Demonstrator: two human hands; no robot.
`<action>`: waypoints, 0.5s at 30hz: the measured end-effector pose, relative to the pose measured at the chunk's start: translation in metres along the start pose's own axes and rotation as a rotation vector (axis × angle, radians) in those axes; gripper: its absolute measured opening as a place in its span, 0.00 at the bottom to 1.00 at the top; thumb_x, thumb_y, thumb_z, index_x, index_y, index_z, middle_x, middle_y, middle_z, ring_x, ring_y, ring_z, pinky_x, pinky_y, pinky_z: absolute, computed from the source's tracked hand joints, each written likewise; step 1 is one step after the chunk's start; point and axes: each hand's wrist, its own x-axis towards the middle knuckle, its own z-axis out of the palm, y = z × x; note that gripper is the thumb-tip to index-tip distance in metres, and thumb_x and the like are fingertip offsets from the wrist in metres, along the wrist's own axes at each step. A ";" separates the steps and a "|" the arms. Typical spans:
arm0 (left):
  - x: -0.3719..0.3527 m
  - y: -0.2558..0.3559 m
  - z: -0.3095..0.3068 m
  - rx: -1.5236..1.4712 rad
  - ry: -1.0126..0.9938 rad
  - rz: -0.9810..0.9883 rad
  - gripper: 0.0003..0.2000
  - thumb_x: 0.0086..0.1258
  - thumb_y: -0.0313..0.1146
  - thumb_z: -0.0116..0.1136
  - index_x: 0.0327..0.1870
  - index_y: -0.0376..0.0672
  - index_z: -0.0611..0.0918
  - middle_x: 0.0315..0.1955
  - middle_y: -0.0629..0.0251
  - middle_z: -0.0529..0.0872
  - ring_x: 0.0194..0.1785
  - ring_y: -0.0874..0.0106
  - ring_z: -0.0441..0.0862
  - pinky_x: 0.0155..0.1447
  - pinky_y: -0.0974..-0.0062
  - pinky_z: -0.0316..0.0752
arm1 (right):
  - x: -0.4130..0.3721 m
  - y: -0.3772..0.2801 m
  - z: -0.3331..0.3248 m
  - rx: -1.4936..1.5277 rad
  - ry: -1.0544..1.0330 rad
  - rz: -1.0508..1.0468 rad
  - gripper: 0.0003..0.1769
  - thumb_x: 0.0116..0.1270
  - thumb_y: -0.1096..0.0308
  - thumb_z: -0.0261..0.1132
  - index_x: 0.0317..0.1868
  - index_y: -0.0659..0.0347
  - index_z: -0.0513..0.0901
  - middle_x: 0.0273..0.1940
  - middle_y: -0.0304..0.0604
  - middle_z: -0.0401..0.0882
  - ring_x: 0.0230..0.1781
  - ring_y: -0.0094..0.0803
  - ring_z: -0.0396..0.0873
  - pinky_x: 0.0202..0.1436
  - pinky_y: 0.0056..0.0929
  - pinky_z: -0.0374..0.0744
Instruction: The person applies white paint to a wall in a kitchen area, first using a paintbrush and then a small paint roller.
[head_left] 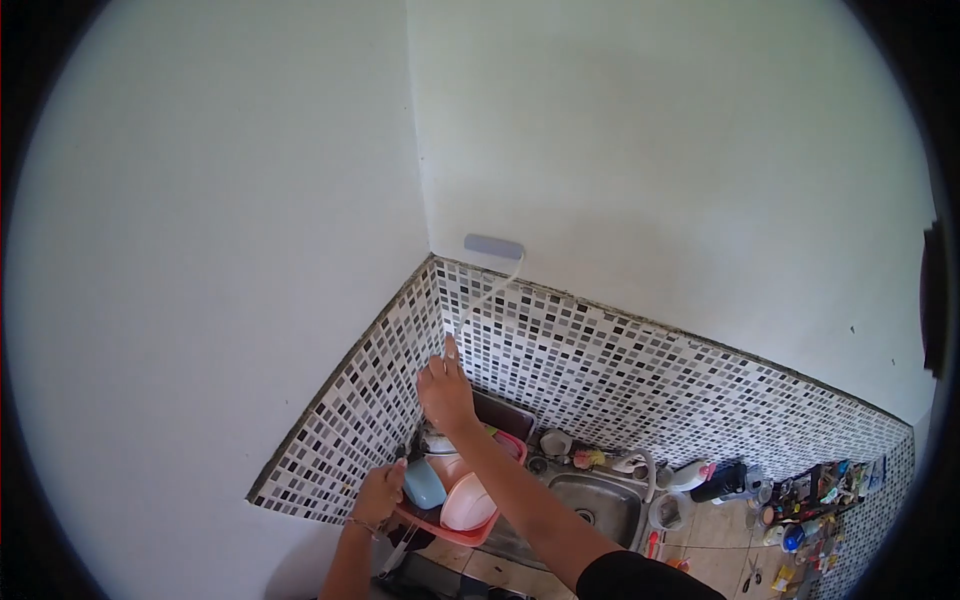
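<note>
My right hand (447, 393) reaches up into the tiled corner, closed round the lower end of a paint roller (494, 246). The roller has a lavender-grey head and a thin, bent white rod. Its head lies against the pale wall (660, 170), just above the tile border. Lower down, my left hand (379, 495) has curled fingers beside a blue bowl (424, 485); whatever it grips is hidden. The bowl sits with a pale pink bowl (467, 503) and other dishes in a red-pink basin (462, 537).
Mosaic tiles (600, 345) cover the lower walls. Right of the basin is a steel sink (600, 490) with a curved faucet (652, 470). Bottles (690, 476), scissors (752, 575) and a crowded rack (825, 490) stand or lie along the counter (715, 540).
</note>
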 end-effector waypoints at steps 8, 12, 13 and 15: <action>0.012 0.113 -0.054 0.153 0.118 0.265 0.30 0.80 0.55 0.50 0.24 0.34 0.78 0.16 0.66 0.75 0.21 0.75 0.73 0.28 0.71 0.69 | 0.127 -0.002 -0.044 0.001 0.269 -0.069 0.09 0.67 0.70 0.66 0.33 0.70 0.82 0.45 0.56 0.74 0.72 0.67 0.64 0.65 0.48 0.78; 0.031 0.181 -0.068 0.101 0.122 0.399 0.30 0.81 0.55 0.49 0.25 0.36 0.77 0.16 0.66 0.75 0.20 0.76 0.72 0.28 0.72 0.69 | 0.209 0.016 -0.083 -0.053 0.355 -0.103 0.11 0.67 0.69 0.66 0.33 0.72 0.84 0.47 0.55 0.74 0.73 0.67 0.63 0.71 0.53 0.75; 0.031 0.206 -0.069 0.083 0.111 0.414 0.30 0.81 0.55 0.48 0.24 0.36 0.76 0.15 0.67 0.75 0.20 0.76 0.71 0.27 0.72 0.69 | 0.229 0.023 -0.099 -0.072 0.403 -0.132 0.12 0.68 0.69 0.66 0.32 0.72 0.84 0.47 0.55 0.75 0.73 0.66 0.63 0.71 0.53 0.74; 0.021 0.257 -0.061 0.049 0.082 0.454 0.30 0.81 0.56 0.48 0.23 0.38 0.75 0.15 0.67 0.74 0.20 0.77 0.71 0.27 0.72 0.69 | 0.264 0.033 -0.142 -0.145 0.372 -0.143 0.13 0.68 0.68 0.65 0.31 0.72 0.85 0.47 0.55 0.75 0.73 0.64 0.63 0.72 0.52 0.73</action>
